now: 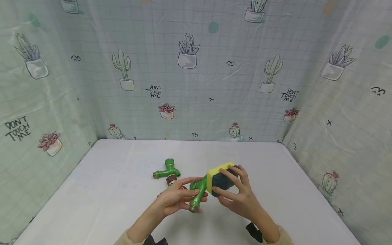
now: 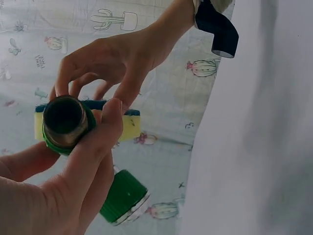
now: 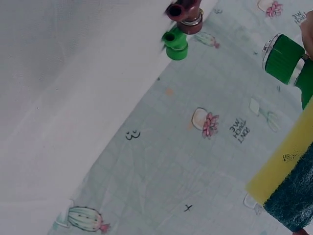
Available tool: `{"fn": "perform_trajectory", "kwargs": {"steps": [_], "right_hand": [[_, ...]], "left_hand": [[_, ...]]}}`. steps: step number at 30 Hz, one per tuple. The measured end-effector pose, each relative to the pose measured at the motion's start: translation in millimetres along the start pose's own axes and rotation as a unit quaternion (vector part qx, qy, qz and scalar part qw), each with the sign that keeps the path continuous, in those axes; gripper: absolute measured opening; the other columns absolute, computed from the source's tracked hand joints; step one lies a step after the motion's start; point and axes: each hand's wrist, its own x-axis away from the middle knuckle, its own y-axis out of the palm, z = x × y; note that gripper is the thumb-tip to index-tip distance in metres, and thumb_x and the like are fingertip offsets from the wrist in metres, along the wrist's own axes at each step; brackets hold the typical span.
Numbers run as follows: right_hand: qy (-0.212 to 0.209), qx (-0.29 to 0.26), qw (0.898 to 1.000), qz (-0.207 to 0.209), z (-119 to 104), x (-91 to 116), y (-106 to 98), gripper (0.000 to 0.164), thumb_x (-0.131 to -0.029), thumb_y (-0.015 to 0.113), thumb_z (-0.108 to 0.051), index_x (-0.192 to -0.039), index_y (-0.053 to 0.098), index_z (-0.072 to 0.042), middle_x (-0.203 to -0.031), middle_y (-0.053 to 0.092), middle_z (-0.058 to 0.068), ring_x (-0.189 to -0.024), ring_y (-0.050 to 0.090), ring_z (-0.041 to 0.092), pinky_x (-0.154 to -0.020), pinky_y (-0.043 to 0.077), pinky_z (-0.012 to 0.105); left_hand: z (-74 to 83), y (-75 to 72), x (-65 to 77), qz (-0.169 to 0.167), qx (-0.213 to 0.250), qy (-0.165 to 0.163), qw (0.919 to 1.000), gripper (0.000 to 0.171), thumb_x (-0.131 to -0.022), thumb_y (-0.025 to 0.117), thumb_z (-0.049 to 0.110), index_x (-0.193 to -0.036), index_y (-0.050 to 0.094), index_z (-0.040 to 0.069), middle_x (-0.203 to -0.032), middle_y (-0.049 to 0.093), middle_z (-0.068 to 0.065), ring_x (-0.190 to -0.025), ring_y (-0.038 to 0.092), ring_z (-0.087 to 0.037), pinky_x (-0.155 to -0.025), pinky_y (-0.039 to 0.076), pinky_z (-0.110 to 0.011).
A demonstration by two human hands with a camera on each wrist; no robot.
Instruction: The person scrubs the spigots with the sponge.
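Observation:
My left hand [image 1: 175, 198] grips a green tap [image 1: 199, 190], its threaded brass end tilted down toward me. In the left wrist view the open threaded end [image 2: 66, 117] of this tap faces the camera, and the ribbed green knob [image 2: 123, 196] shows below the fingers. My right hand [image 1: 240, 197] holds a sponge [image 1: 221, 181] with a yellow side and a dark scouring side, fingers spread over the dark side. The sponge's yellow face lies against the tap's spout end in the head view. In the right wrist view the sponge [image 3: 288, 171] is at the right edge.
Beyond my left hand, a second green tap [image 1: 167, 170] lies on the white table [image 1: 122, 163]. A brown tap [image 1: 172, 179], partly hidden by my left hand, lies close to it. Printed cloth [image 1: 211, 68] walls surround the table at the back and sides.

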Motion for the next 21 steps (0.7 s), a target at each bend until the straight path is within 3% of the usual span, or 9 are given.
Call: {"fn": "perform_trajectory", "kwargs": {"steps": [8,13,15,21], "right_hand": [[-0.018,-0.013,1.000,-0.017,-2.8,-3.0,1.5,0.023,-0.085,0.052,-0.036,-0.103,0.065,-0.028,-0.120,0.050,0.020,-0.112,0.038,0.042,-0.107,0.019,0.055],[-0.008,-0.040,0.999,-0.007,5.9,-2.1,1.2,0.024,-0.083,0.055,-0.033,-0.104,0.064,-0.024,-0.121,0.049,0.022,-0.112,0.038,0.043,-0.108,0.019,0.051],[0.007,-0.044,0.999,-0.011,9.7,-1.9,0.3,0.025,-0.084,0.054,-0.033,-0.104,0.065,-0.023,-0.122,0.049,0.022,-0.112,0.037,0.043,-0.107,0.022,0.050],[0.063,-0.074,0.995,-0.021,12.3,-5.9,-5.5,0.026,-0.083,0.055,-0.037,-0.102,0.065,-0.023,-0.125,0.047,0.019,-0.115,0.037,0.039,-0.095,0.040,0.033]], "left_hand": [[-2.4,-2.0,-2.5,-0.024,-0.081,-0.029,0.9960,0.052,-0.086,0.057,0.009,-0.134,0.038,0.004,-0.100,0.066,-0.017,-0.081,0.067,-0.020,-0.072,0.052,-0.050],[-1.8,-4.0,-2.2,-0.033,-0.100,-0.037,0.9938,0.049,-0.086,0.056,0.008,-0.132,0.040,0.003,-0.096,0.066,-0.016,-0.077,0.068,-0.020,-0.070,0.053,-0.049],[-1.4,-4.6,-1.8,-0.037,-0.101,-0.037,0.9935,0.049,-0.086,0.055,0.008,-0.132,0.040,0.003,-0.097,0.066,-0.017,-0.079,0.068,-0.021,-0.071,0.053,-0.049],[-1.8,-6.5,-2.4,-0.045,-0.096,-0.037,0.9936,0.049,-0.088,0.052,0.008,-0.134,0.037,0.002,-0.102,0.064,-0.021,-0.081,0.067,-0.022,-0.072,0.052,-0.050]]}}
